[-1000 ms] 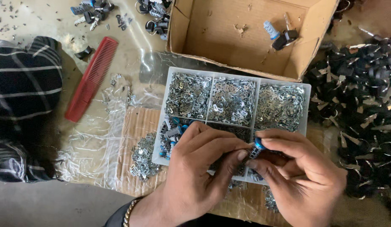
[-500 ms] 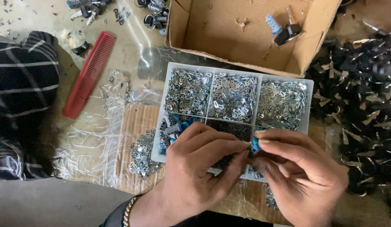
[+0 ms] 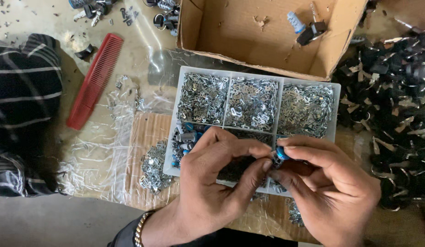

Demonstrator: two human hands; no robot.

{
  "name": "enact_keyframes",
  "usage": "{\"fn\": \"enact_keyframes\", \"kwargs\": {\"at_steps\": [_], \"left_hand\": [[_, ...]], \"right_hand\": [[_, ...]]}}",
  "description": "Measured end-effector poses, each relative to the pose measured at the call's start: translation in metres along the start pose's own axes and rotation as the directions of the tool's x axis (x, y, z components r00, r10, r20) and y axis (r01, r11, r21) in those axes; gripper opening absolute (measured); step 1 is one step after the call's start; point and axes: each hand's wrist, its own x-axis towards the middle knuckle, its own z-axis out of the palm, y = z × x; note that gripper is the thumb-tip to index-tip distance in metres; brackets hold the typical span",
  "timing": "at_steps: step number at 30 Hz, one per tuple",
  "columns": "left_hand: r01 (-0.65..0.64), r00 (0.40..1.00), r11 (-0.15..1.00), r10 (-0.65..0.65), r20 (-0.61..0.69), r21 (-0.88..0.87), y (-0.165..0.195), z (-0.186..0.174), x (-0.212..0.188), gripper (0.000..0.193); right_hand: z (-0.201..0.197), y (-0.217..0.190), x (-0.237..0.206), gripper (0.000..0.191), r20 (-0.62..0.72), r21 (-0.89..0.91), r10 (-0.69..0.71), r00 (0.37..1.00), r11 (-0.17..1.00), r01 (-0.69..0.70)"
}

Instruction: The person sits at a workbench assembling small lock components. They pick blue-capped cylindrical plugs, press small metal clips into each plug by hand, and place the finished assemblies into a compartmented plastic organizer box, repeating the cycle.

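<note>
Small blue part [image 3: 281, 153] pinched between thumb and forefinger of the right hand [image 3: 333, 192], just above the near edge of the white compartment tray [image 3: 333, 87]. Left hand [image 3: 217, 183] pressed in from the other side, thumb and forefinger tips closed against the same part, remaining fingers curled under; fingertips of both hands touching. Exact shape of the part hidden by the fingers.

Under the hands, the tray's near row: left compartment with blue and grey cylinders [image 3: 185, 137], middle and right ones mostly covered. Far row: three compartments heaped with small silver metal pieces [image 3: 251, 103]. Tray resting on a flat cardboard sheet [image 3: 146, 132], with a loose heap of silver pieces [image 3: 153, 171] just off the tray's near left corner.

Open cardboard box [image 3: 249, 36] touching the tray's far edge, a blue piece and a dark one lying in its far right corner. Dense pile of black parts [image 3: 395, 100] crowding the tray's right edge. On the left, crumpled clear plastic [image 3: 98, 155], then a red comb [image 3: 94, 80] lying aslant, well apart from the tray; striped fabric [image 3: 20, 114] at the left border. Bare strip of surface only along the near left edge.
</note>
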Motion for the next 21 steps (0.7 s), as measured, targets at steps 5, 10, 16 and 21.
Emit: {"fn": "enact_keyframes", "kwargs": {"at_steps": [5, 10, 16, 21], "left_hand": [[0.02, 0.999, 1.0, -0.021, -0.039, -0.014, 0.0032, 0.0011, -0.0003, 0.022], [0.073, 0.997, 0.997, -0.074, -0.035, -0.021, 0.0034, 0.0004, -0.0018, 0.021], [0.07, 0.996, 0.997, -0.069, -0.047, 0.029, 0.0037, 0.0005, -0.0036, 0.019], [0.111, 0.993, 0.994, -0.111, -0.05, 0.001, 0.0033, 0.0002, -0.003, 0.019]], "right_hand": [[0.0007, -0.0014, 0.0, 0.031, 0.017, 0.014, -0.004, 1.0, 1.0, 0.004], [0.0008, -0.0026, 0.0012, 0.03, 0.049, 0.088, -0.07, 0.996, 0.994, 0.065], [0.0034, -0.004, -0.0001, 0.03, 0.017, -0.093, -0.099, 0.995, 0.991, 0.1], [0.0026, -0.0036, -0.0004, 0.034, 0.042, -0.02, -0.099, 0.994, 0.995, 0.1]]}}
